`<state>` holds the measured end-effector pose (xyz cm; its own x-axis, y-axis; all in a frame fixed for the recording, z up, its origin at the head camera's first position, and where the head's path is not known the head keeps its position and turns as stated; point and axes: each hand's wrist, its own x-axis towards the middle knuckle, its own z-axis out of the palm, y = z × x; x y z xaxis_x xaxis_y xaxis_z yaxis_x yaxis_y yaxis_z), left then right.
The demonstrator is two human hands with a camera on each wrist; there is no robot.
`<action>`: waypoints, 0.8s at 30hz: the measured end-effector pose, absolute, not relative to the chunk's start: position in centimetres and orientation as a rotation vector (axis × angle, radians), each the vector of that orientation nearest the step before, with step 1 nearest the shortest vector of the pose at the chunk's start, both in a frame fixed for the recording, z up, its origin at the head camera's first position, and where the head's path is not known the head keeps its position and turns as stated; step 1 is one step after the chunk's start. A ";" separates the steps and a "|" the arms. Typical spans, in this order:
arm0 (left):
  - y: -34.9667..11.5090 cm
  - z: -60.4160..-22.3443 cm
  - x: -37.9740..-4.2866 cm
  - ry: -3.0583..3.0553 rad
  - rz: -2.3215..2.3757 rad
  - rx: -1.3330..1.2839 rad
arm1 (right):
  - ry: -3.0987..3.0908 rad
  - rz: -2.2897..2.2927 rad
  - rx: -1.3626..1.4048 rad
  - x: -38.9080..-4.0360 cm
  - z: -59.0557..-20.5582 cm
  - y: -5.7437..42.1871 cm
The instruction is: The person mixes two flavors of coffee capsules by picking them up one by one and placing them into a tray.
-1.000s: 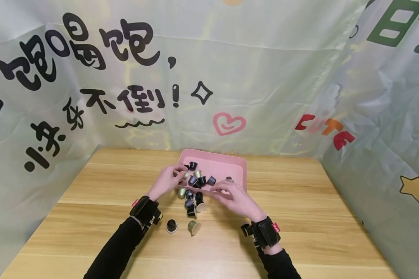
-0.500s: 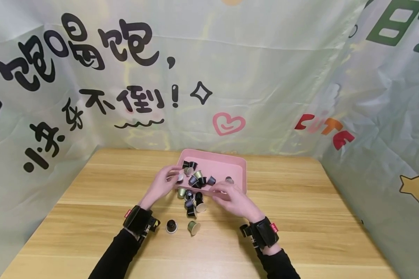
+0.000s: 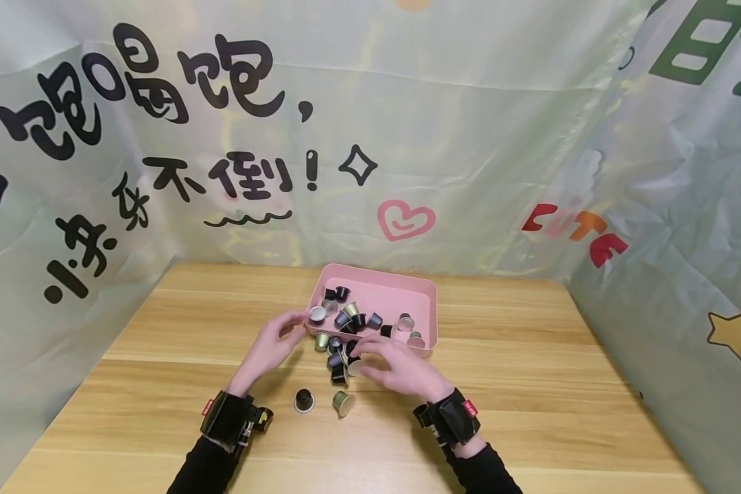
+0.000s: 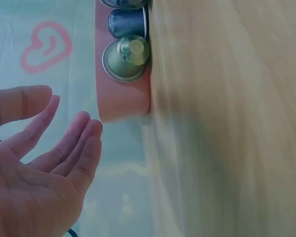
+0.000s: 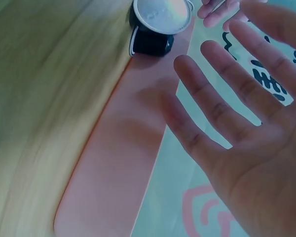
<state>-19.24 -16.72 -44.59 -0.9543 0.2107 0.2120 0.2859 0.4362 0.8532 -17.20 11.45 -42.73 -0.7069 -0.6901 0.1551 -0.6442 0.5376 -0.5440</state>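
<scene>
A pink tray holds several coffee capsules, among them a silver-lidded one in its near left corner. My left hand is beside that corner, fingers extended and holding nothing; the left wrist view shows its palm and a green capsule by the tray wall. My right hand hovers at the tray's front wall, over the right side of a loose heap of capsules, partly hiding it. In the right wrist view its fingers are spread with nothing between them, near a black capsule.
Nearer the person, a black capsule stands on the wooden table and a green capsule lies on its side. A printed cloth hangs behind the table and along its sides.
My left hand has let go of a capsule in the tray and drawn back to the left. My right hand has shifted left and nearer, uncovering capsules in the tray's near right corner.
</scene>
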 end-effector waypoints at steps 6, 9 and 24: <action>-17.1 -44.7 -19.0 -2.645 -1.496 -0.443 | 2.717 -0.814 -1.222 -17.0 -43.0 11.0; -17.2 -44.7 -19.0 -2.648 -1.486 -0.460 | 2.727 -0.778 -1.254 -17.0 -43.2 10.7; -17.3 -44.8 -18.9 -2.691 -1.494 -0.478 | 2.739 -0.763 -1.250 -16.8 -43.3 10.3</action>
